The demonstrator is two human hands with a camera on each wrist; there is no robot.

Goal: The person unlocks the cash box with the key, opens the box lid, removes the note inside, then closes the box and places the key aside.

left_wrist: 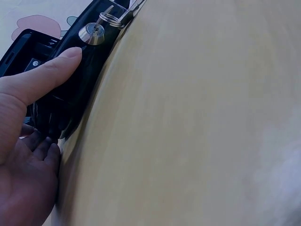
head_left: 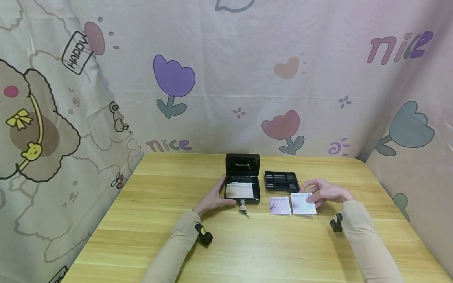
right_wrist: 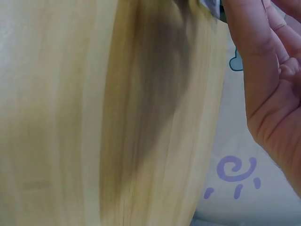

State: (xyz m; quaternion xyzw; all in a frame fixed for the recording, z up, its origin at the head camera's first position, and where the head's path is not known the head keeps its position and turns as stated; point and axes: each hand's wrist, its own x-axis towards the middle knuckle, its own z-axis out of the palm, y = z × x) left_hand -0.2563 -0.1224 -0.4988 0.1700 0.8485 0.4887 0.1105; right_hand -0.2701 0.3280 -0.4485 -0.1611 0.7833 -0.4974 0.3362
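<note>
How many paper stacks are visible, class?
3: beige stack in the black box, lilac stack on the table, bluish stack held by the right hand. Others may be hidden.

Table (head_left: 269,247): light wood-grain top. On it: black box (head_left: 257,192), lid up; black compartment tray (head_left: 282,182) to its right; purplish slips (head_left: 279,206) flat in front of tray. Pale-blue slips (head_left: 300,204) just beside those; can't tell whether they touch wood.
</note>
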